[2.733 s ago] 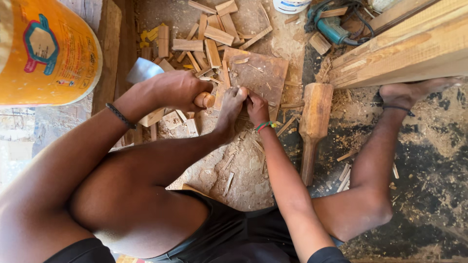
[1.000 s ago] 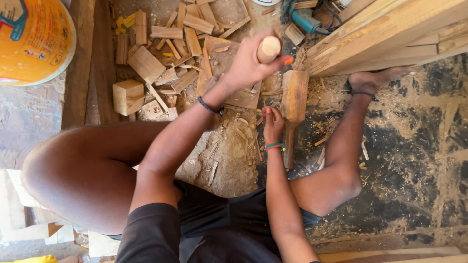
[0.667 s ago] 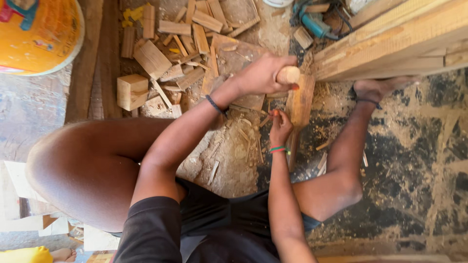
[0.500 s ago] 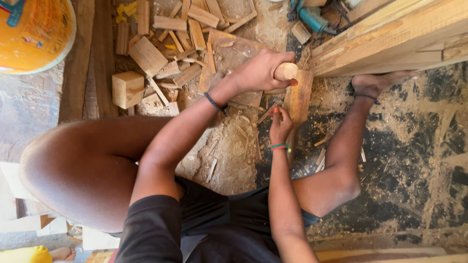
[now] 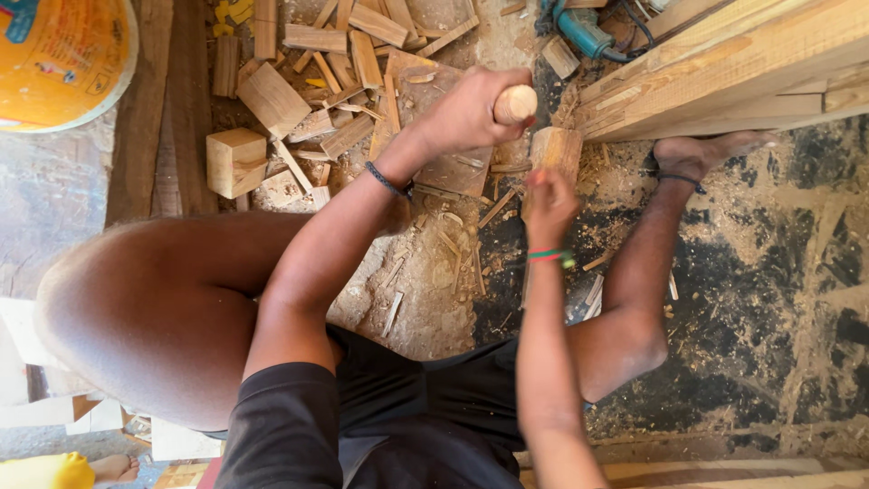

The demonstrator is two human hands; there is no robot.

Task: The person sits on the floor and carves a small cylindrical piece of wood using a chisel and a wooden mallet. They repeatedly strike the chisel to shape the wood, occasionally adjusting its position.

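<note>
Hands at centre top of frame. Left hand (image 5: 466, 113) has its grip pressed around a pale round-ended wooden piece (image 5: 515, 103), smooth and light tan, raised just above a wooden block (image 5: 554, 150). Right hand (image 5: 549, 205), directly below, closes its grip on that upright block. Offcuts (image 5: 272, 95) litter the upper left; a yellow bucket (image 5: 59, 54) fills the corner. Timber beams (image 5: 724, 68) cross the upper right beside a blue power tool (image 5: 584, 34). Shavings cover the floor (image 5: 425, 290).

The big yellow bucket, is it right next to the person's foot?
No, the yellow bucket sits in the top left corner, far from the bare foot, which rests against the wooden beams on the right.
</note>
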